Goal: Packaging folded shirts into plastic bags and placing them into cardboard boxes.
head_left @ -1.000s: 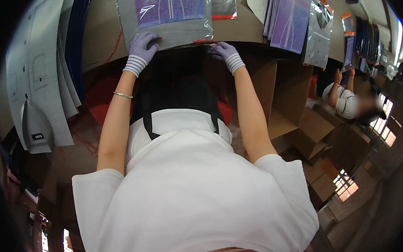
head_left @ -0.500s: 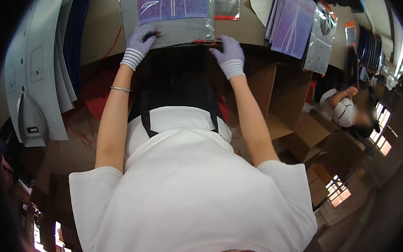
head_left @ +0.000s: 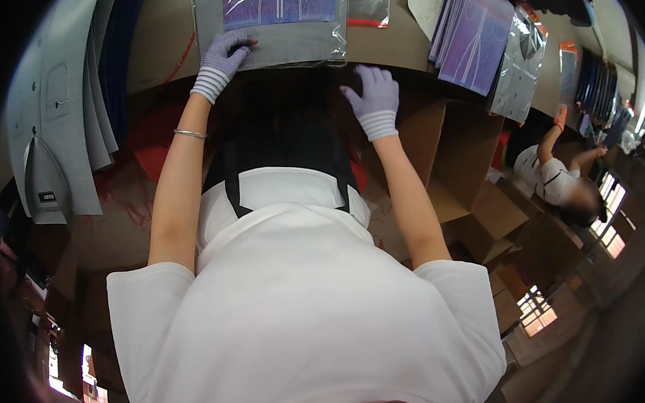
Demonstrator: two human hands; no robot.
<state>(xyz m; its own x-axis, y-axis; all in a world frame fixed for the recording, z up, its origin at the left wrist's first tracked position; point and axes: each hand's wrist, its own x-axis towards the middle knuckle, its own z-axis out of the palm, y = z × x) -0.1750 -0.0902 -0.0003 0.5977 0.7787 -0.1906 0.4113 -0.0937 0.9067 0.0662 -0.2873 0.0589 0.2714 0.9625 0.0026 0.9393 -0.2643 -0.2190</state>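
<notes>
A clear plastic bag (head_left: 295, 49) lies at the near edge of the table, holding a grey sheet-like piece and a purple card (head_left: 279, 5) printed with white lines. My left hand (head_left: 224, 60), in a lilac glove with a striped cuff, rests on the bag's near left corner, its thumb and fingers apart. My right hand (head_left: 374, 98), gloved the same way, is off the table edge, to the right of the bag and nearer to me. Its fingers are spread and nothing shows in them.
A stack of purple cards (head_left: 471, 37) and a bagged grey piece (head_left: 520, 67) lie at the right. Large grey panels (head_left: 58, 99) hang over the left edge. Cardboard boxes (head_left: 467, 156) stand below on the right. A co-worker (head_left: 553, 176) is at the far right.
My right hand has drawn back from the bag toward me, its fingers opening out. The red strip at the bag's near edge no longer shows. The co-worker's arms have spread apart.
</notes>
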